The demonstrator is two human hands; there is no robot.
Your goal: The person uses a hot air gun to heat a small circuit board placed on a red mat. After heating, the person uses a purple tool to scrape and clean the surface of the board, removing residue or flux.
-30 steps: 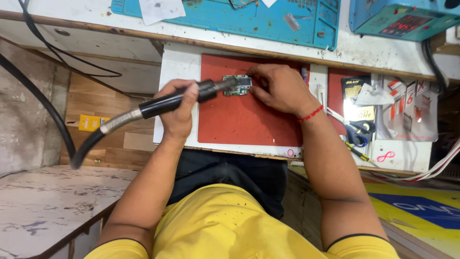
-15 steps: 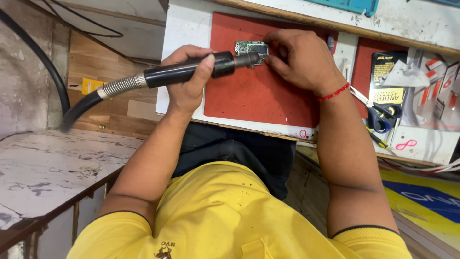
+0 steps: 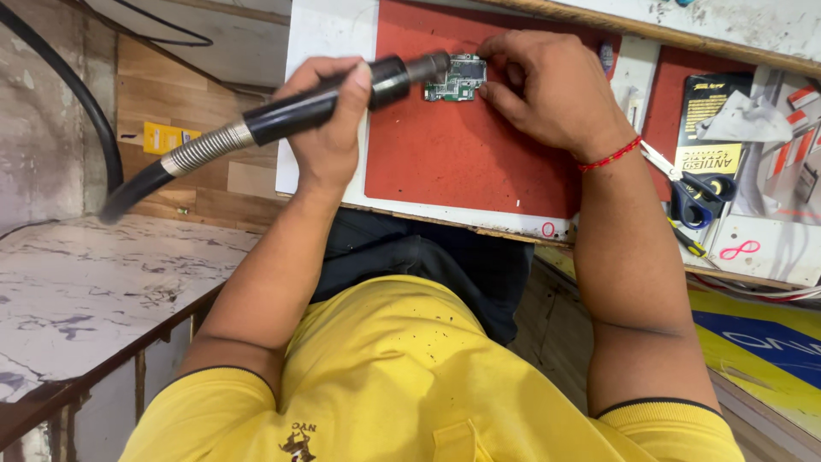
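My left hand [image 3: 329, 128] grips a black hot-air handpiece [image 3: 342, 92] with a coiled metal hose running off to the left. Its nozzle points right at a small green circuit board [image 3: 455, 79] lying on a red work mat [image 3: 462, 162]. My right hand [image 3: 547, 90] rests on the mat, its fingertips pressed against the board's right and top edges. A red thread circles my right wrist.
Blue-handled scissors [image 3: 694, 195], a black and yellow packet [image 3: 710, 111] and white wrappers lie to the right of the mat. A thick black cable [image 3: 81, 94] runs down the left. A marbled grey surface [image 3: 94, 291] sits lower left. My yellow shirt fills the bottom.
The view has dipped and drawn closer, so the mat and hands sit higher in frame. Both hands keep their hold; the nozzle stays at the board.
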